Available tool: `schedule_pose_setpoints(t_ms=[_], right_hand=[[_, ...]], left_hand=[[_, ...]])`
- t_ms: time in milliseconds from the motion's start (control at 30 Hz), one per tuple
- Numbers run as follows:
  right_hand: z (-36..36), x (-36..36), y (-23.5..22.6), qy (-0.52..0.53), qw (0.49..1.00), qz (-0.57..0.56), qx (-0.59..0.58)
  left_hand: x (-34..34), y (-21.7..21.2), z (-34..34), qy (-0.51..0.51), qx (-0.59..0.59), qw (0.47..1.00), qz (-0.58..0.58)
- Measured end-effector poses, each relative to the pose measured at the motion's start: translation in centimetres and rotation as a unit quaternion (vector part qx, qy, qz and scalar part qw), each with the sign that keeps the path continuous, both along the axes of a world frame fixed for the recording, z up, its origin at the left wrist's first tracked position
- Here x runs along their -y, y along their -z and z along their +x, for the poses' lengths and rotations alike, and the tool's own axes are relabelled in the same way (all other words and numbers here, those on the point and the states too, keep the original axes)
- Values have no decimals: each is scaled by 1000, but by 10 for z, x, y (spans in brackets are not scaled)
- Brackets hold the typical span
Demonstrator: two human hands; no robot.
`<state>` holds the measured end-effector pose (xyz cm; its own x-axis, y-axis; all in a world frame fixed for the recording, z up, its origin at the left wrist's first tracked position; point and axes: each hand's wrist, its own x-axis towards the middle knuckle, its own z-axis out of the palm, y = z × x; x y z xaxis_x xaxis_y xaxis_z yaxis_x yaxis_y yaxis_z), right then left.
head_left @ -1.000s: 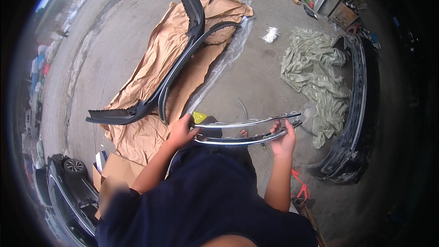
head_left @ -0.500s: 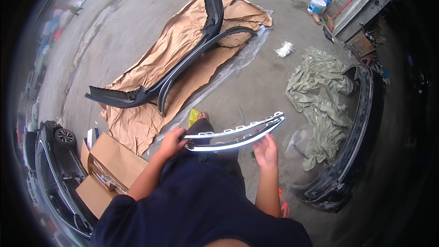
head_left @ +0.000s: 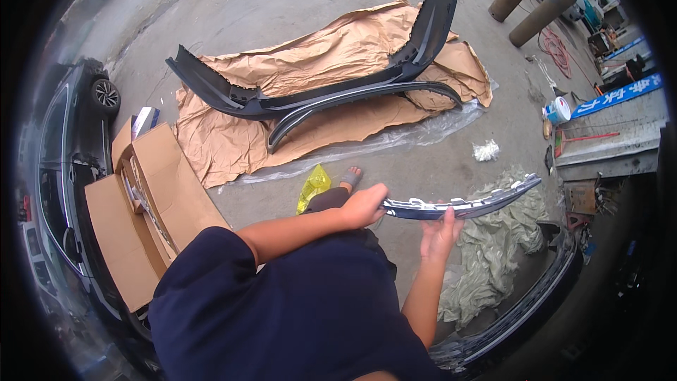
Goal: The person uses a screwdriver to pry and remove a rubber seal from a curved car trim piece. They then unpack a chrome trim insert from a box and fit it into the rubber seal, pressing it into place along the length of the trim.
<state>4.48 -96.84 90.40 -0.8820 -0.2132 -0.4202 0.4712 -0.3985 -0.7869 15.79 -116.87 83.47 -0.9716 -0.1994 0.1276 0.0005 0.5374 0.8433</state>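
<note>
trim strip (head_left: pixel 474 207): held above the floor (head_left: pixel 416 166), its left end in the left hand (head_left: pixel 364 206), the rest stretching rightward past the right hand (head_left: pixel 438 236) | left hand: closed, pinching that end | right hand: half-curled below mid-strip, thumb against near edge; cannot tell if pinching

Loose, plain, short-sleeved shirt (head_left: pixel 282 310) in navy blue, dark trousers (head_left: pixel 330 200) below, and a grey, open-toed sandal (head_left: pixel 350 178)
</note>
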Motion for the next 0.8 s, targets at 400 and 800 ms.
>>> schedule_pose_setpoints(t_ms=[400, 800], right_hand=[[-170, 50, -51, 246, 947, 187, -86], [-261, -3, -58, 295, 951, 90, -23]], left_hand=[[89, -11, -221, 183, -232, 953, -70], [183, 26, -278, 100, 109, 979, 142]])
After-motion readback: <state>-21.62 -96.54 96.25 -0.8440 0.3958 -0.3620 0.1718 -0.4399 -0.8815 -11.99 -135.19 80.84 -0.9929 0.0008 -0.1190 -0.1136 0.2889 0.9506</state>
